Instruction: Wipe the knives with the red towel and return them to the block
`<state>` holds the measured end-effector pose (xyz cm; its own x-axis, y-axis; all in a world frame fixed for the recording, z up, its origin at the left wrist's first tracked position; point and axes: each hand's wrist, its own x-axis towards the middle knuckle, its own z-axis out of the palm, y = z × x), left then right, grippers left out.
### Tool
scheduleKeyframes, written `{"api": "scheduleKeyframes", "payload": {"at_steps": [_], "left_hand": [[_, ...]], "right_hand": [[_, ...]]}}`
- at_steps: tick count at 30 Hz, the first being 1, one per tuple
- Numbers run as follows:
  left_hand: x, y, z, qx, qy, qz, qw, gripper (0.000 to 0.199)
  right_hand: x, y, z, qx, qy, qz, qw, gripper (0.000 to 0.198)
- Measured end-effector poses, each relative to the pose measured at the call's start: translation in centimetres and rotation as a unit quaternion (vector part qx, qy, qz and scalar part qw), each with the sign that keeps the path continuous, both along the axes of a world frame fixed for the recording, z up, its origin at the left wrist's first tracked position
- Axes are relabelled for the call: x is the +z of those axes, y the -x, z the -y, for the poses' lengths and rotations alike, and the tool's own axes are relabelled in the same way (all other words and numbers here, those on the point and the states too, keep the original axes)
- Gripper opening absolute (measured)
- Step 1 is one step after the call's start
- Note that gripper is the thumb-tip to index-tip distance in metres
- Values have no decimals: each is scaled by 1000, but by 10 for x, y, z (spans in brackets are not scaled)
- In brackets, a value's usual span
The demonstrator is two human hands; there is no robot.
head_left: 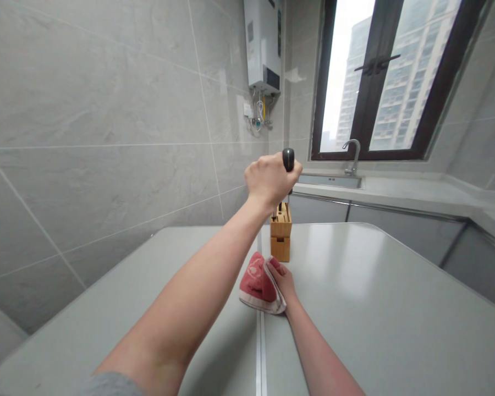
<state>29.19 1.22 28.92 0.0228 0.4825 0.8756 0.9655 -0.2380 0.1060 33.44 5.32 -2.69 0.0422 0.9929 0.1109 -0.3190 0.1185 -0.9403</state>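
My left hand (270, 179) is raised in a fist around the black handle of a knife (288, 159), whose rounded end sticks up past the thumb. A narrow bit of metal shows below the fist, just above the wooden knife block (280, 247); how far the blade sits in a slot is hidden. Other dark handles or slots on the block's top are partly covered by my wrist. Lower down, my right hand (284, 279) pinches a folded red towel (256, 278) with a whitish border, right in front of the block and close to the table surface.
The block stands on a pale table (355, 308) with a seam down its middle. Behind are a counter (412, 190), a sink (330, 180) with a curved faucet (356, 157), and a window. A water heater (263, 47) hangs on the tiled wall.
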Motion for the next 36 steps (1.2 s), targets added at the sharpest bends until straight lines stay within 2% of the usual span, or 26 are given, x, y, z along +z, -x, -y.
{"api": "scheduleKeyframes", "payload": {"at_steps": [8,16,21,28,36], "left_hand": [[-11,-18,-28,-9,77,-9,997,36],[-40,-27,-51,4,122,-14,992,35],[-54,-28,-60,11,164,-17,986,37],[-66,-31,-70,19,178,-24,983,40],[-77,-30,-75,18,209,-37,977,41]], "right_hand": [[-4,0,-4,-19,-9,6,1000,35],[5,-3,-2,-33,-8,16,999,31],[8,-3,-1,-38,-7,22,999,29],[9,-3,-1,-40,-7,19,999,30],[-1,-1,-8,-38,-6,11,999,35]]}}
